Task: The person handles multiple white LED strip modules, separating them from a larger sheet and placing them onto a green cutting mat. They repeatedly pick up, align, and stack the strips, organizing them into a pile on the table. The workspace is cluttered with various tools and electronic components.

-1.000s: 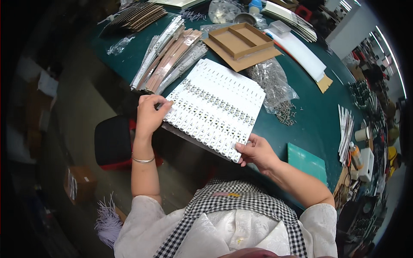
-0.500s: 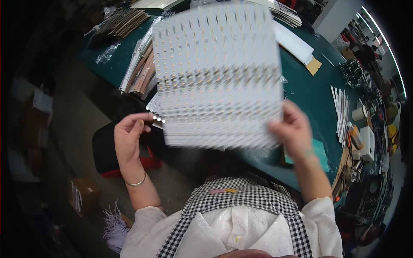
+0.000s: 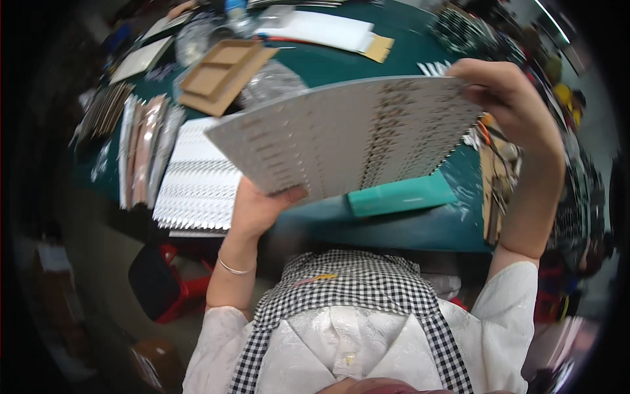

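Observation:
A white sheet with rows of small raised or cut marks [image 3: 341, 131] is tilted in front of me, bowed along its far edge. My right hand [image 3: 505, 98] is closed on its upper right corner, the fingers bent over the edge. At the lower left edge my left hand [image 3: 257, 209] grips it, thumb on the near face and the other fingers hidden behind. Left of that hand lies a stack of similar white patterned sheets [image 3: 197, 177] on the dark green table [image 3: 315, 226]. A teal green block [image 3: 401, 196] rests on the table below the held sheet.
Bundles of long wrapped strips [image 3: 149, 144] lie left of the stack. Beyond are a brown compartment tray [image 3: 220, 73], clear plastic [image 3: 272, 85] and white boards [image 3: 321, 29]. Tools [image 3: 500, 177] sit at the right edge. A red and black stool [image 3: 161, 282] stands below left.
The sheet has gone from facing me broadly to a tilted, bowed pose. My right hand has risen with its corner, and my left hand now grips the lower left edge. The view has shifted rightward.

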`<state>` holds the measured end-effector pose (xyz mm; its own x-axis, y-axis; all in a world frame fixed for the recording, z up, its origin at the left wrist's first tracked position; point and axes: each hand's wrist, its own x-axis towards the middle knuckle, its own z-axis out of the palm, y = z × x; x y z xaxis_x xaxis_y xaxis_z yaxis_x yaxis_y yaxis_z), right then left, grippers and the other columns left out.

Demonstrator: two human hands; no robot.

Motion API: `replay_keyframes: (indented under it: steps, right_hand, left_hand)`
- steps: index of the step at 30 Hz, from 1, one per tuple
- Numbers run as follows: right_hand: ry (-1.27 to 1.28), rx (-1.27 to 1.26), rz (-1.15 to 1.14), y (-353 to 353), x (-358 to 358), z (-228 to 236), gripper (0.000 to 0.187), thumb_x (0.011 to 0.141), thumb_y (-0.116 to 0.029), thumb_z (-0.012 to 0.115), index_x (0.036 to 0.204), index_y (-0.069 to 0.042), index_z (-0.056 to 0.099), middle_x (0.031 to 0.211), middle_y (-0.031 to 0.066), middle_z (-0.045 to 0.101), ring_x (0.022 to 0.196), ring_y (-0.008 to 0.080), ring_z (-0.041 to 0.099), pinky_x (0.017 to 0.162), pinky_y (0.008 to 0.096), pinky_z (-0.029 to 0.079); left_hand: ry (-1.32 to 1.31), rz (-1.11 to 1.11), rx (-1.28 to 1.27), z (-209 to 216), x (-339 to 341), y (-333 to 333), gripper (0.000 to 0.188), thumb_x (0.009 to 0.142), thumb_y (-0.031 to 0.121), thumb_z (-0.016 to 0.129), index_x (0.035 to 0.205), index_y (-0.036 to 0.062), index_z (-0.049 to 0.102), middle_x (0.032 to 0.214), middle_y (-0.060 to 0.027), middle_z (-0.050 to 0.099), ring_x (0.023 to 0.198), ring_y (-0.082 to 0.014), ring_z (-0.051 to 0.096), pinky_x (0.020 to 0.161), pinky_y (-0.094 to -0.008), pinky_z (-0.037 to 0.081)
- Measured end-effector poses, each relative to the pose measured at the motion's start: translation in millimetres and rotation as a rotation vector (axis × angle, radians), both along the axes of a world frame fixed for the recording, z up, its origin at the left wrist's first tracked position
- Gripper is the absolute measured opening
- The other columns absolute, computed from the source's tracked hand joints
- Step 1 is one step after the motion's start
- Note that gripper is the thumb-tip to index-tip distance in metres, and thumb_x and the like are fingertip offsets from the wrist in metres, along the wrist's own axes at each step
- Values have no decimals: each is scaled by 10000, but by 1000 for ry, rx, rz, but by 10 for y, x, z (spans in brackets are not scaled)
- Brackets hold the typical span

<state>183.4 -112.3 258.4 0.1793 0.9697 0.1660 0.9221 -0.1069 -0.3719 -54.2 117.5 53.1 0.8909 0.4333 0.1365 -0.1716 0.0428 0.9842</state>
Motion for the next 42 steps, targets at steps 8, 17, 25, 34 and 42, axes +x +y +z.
replay_keyframes:
  steps: [8,17,25,34,42]
  right_hand:
    - [399,399,-443,-1191,507,-1110,822,665,-148,813,1380,-97,411,1134,73,589,1022,193,565,882,333,462]
    - [1046,166,-611,-1417,525,-2158,438,763,80,647,1180,37,518,1051,89,625,982,133,582,848,265,471]
    - [1005,259,-515,-1562,488,-2180,394,794,129,559,1174,43,508,1068,76,615,997,138,572,896,283,444]
    - [1126,250,-490,-1438,629,-2333,237,830,116,519,1047,30,480,970,65,606,883,95,563,780,248,449]
    - [1059,228,-466,-1531,575,-2297,373,797,95,586,1151,35,486,1048,96,628,931,120,596,782,263,479]
  left_hand:
    - [-23,-21,-75,-320,637,-495,349,743,-12,719,1071,-14,598,955,-71,665,843,-168,632,770,-288,507]
    - [80,7,-195,-328,897,-612,480,737,38,754,1155,-17,526,1061,-96,615,939,-188,613,841,-321,505]
    - [233,49,-199,-217,783,-799,690,701,120,802,1266,-30,435,1167,-103,565,1078,-227,553,926,-347,442]
    - [194,-6,-42,-370,830,-842,568,684,84,811,1155,-52,524,1052,-105,625,953,-196,604,857,-323,490]
    - [260,-79,-49,-460,778,-798,526,668,36,800,1122,-35,545,1024,-98,634,923,-192,615,824,-328,508]
